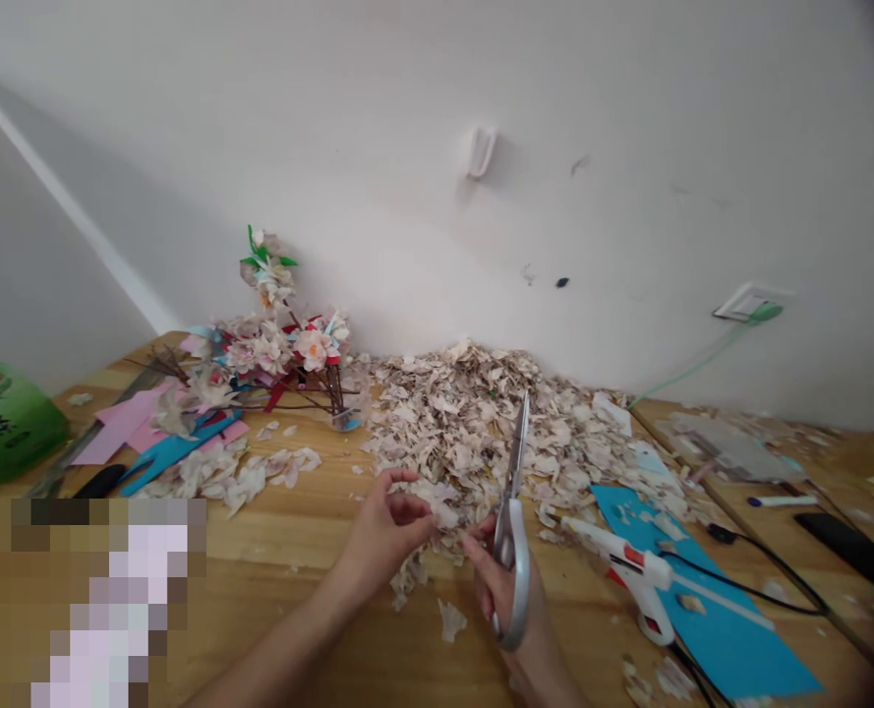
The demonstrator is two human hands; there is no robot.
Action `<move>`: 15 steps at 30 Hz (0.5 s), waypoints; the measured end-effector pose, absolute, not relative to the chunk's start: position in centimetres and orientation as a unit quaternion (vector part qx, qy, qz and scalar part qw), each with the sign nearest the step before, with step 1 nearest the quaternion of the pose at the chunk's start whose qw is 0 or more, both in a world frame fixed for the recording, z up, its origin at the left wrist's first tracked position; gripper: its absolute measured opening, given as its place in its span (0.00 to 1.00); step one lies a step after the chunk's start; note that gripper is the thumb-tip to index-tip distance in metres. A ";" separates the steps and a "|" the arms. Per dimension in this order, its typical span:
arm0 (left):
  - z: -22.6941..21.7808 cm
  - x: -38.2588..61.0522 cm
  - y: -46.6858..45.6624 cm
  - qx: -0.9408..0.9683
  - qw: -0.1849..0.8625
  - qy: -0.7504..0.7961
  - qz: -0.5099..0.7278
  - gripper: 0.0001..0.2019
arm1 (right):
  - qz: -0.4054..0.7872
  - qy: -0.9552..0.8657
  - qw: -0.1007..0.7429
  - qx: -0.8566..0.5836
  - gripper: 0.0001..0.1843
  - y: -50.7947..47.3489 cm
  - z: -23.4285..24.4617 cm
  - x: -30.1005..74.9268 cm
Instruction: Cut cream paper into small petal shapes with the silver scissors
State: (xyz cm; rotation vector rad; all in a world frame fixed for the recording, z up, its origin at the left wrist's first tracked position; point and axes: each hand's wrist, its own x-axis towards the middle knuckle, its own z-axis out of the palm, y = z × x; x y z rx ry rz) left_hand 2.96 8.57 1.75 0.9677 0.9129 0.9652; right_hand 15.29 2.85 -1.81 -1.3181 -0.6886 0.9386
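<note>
My right hand is wrapped around grey-handled scissors, their blades pointing away from me and looking closed. To its left, my left hand has thumb and fingertips together at a pale dried petal; the pile close behind makes its outline hard to separate. Both hands are over the near edge of a wide heap of dried petals. A single loose petal lies on the wooden table between my forearms.
Flower-covered twigs stand at the back left, beside pink paper and blue scissors. A green bag is at far left. On the right, a white glue gun with a black cable rests on blue sheet. A wall rises behind.
</note>
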 end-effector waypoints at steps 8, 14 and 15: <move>4.9 2.4 9.9 0.384 0.665 0.393 0.505 0.23 | 0.448 -0.343 0.571 -0.596 0.17 3.1 -2.9 16.0; 5.2 1.2 11.0 0.290 0.670 0.348 0.589 0.19 | 0.456 -0.376 0.551 -0.589 0.13 2.6 -3.3 15.7; 5.4 1.0 11.2 0.284 0.661 0.349 0.600 0.19 | 0.457 -0.382 0.548 -0.587 0.13 2.4 -3.2 15.6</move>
